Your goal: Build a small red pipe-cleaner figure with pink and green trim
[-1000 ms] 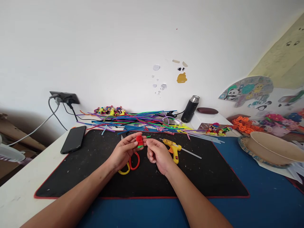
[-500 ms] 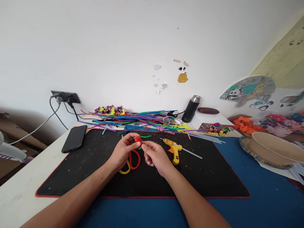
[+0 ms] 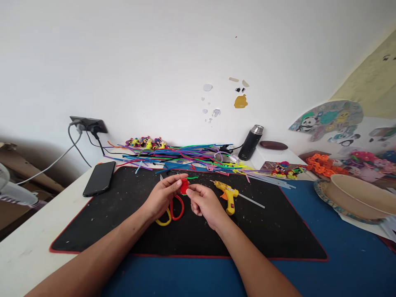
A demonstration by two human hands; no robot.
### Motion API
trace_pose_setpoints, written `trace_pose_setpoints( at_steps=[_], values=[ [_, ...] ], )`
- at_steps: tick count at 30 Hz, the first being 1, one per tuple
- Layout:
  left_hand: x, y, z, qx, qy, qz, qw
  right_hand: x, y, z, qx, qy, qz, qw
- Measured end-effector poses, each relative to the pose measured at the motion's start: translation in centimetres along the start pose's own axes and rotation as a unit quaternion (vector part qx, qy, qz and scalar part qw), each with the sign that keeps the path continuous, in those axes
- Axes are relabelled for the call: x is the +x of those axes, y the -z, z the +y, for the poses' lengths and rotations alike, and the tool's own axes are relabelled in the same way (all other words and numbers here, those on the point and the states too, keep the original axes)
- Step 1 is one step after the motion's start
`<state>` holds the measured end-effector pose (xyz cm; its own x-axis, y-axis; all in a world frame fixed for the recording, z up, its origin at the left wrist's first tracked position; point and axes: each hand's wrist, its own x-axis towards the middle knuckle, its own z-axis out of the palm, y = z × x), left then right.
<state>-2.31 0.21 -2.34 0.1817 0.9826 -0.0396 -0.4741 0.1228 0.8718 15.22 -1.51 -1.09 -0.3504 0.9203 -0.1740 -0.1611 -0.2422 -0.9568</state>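
Observation:
A small red piece with a green edge (image 3: 184, 186), seemingly coiled pipe cleaner, is pinched between both hands above the black mat. My left hand (image 3: 162, 194) grips it from the left with thumb and fingers. From the right, my right hand (image 3: 202, 203) holds its lower edge between thumb and forefinger. Under the left hand lie scissors (image 3: 177, 208) with one red and one yellow handle loop, their blades mostly covered. A yellow hot glue gun (image 3: 229, 196) with a clear glue stick rests right of my right hand. A short green pipe cleaner (image 3: 192, 177) lies just behind the hands.
Loose coloured pipe cleaners (image 3: 185, 154) are heaped along the wall. A phone (image 3: 99, 178) lies at the left, a black thermos (image 3: 251, 142) stands at the back. Small colourful figures (image 3: 147, 142) sit behind the heap. At the right is a beige bowl (image 3: 361, 194).
The red piece has turned so that more of its flat face shows between my fingers. The whole view has shifted slightly; both hands keep their hold.

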Motion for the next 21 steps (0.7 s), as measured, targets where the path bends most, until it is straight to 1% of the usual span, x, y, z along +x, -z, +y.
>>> trace_pose_setpoints(
  at_steps=[3,10,12,15,21],
  values=[
    [0.06,0.05,-0.06,0.012,0.016,-0.013,1.000,0.07,0.08,0.11,-0.002,0.002,-0.005,1.000],
    [-0.18,-0.33,0.10,0.033,-0.014,0.019,0.999,-0.08,-0.05,0.04,-0.013,0.005,-0.012,1.000],
    [-0.19,-0.35,-0.01,0.029,-0.013,0.014,0.999,-0.13,-0.19,0.06,-0.033,0.007,-0.021,0.999],
    [-0.07,-0.20,-0.23,0.014,0.007,0.001,1.000,-0.10,-0.30,0.26,-0.054,0.015,-0.023,0.998],
    [0.13,0.24,-0.29,0.001,0.008,-0.006,1.000,0.11,-0.15,0.63,-0.052,0.030,-0.015,0.998]
  ],
)
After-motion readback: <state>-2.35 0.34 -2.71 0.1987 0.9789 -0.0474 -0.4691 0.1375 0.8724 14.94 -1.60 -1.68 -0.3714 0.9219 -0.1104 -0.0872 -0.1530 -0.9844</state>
